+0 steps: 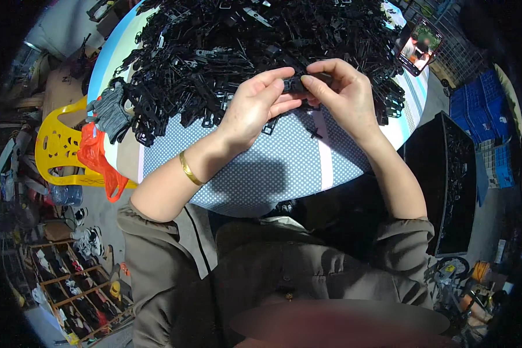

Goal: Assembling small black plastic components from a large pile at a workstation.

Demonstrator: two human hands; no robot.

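Left hand (246, 110) and right hand (352, 98) meet above the near part of the pile, with a small black plastic part (294, 85) between their fingertips. On its left side the part is pinched by thumb and forefinger, the other left fingers stretched out beneath; the right thumb and forefinger grip it from the right. The fingers hide much of it, so its exact shape and fit cannot be told.

As a judgement, a slip of either pinch could drop it among look-alikes, where black on black would make it hard to find again. Pressing or twisting unevenly could bend or snap something so thin.

Nearest the body, the dotted tablecloth (243, 185) runs to the table's curved near edge. Just beyond the hands' near side lies a loose black piece (315, 133); a sleeve or wrist brushing over might sweep it off. To the right, below the table, stands a black bin (445, 191) with more dark parts inside.

Farther in, the tangled pile of black parts (197, 69) covers most of the tabletop; tugging one out could drag hooked neighbours along. A grey cloth (111, 110) lies at its left, with a red plastic bag (93, 145) hanging beside it, near a yellow chair (46, 139).

At the far right a phone (420, 46) leans by the pile; its screen bears tiny marks, too small to read. No brand or label is legible on the parts. Blue crates (481, 104) stand beyond.
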